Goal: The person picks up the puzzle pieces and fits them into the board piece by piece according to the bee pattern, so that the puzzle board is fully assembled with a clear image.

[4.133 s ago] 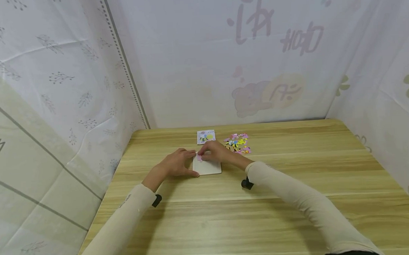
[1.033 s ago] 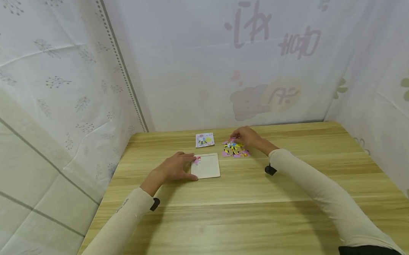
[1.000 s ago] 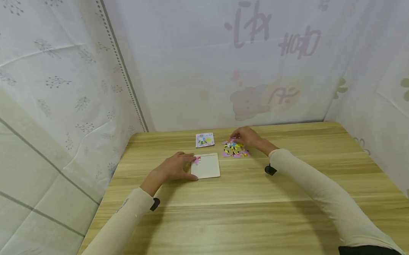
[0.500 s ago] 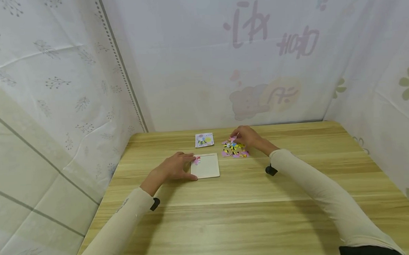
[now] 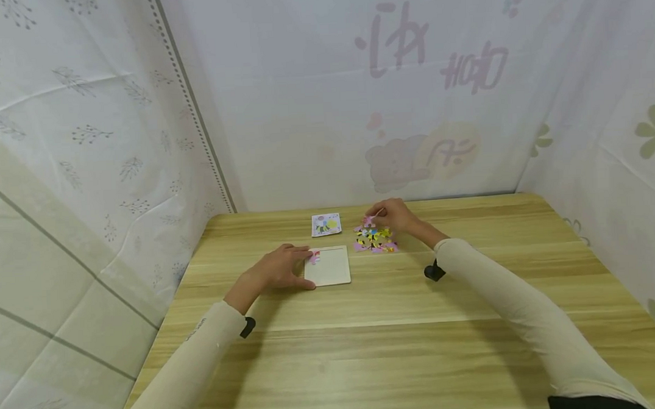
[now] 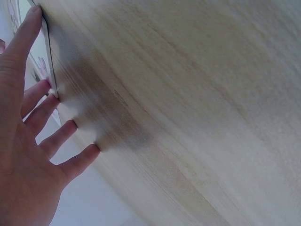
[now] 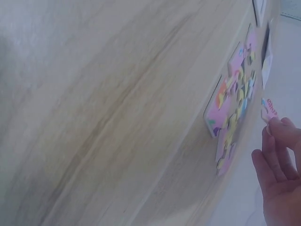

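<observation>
Head: I see the left hand [image 5: 281,267] spread, fingers not clenched, touching the white tray [image 5: 333,271] along its left side; a pink patch [image 5: 314,259] sits in its far left corner. The right hand [image 5: 396,215] pinches a pink puzzle piece [image 5: 368,221] over the far end of the loose pieces [image 5: 375,247]. Picture card [image 5: 326,225] lies beyond the tray.

Left wrist: thumb on the tray's edge.

Right wrist: pinched piece raised off the table [image 7: 108,113].
</observation>
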Demonstrator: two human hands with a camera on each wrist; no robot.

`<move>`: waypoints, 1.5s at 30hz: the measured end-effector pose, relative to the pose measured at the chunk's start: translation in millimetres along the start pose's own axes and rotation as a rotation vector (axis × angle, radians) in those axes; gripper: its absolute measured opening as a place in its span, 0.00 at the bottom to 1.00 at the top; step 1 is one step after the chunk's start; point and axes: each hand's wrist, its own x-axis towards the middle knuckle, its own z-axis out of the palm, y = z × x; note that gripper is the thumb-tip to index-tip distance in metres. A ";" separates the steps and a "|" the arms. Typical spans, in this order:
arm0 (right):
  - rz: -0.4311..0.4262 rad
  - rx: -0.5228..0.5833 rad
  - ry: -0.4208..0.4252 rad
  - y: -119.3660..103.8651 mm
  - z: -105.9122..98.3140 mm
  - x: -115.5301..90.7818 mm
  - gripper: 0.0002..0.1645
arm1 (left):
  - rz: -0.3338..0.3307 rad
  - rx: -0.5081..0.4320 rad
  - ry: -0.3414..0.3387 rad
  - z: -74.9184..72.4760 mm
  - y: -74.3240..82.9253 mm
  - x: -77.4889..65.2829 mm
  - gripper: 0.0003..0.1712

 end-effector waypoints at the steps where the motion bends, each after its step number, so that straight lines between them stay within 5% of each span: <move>1: 0.001 0.016 0.002 -1.2 0.1 -0.4 0.12 | 0.000 0.001 -0.001 -0.1 -0.1 0.2 0.55; 30: -0.084 0.195 -0.052 -39.5 41.1 -0.6 0.12 | 0.014 -0.013 0.005 -0.2 0.1 -2.4 0.55; 45: -0.063 0.149 -0.076 -56.5 60.5 7.1 0.09 | -0.003 -0.034 0.001 0.6 -0.3 -0.3 0.55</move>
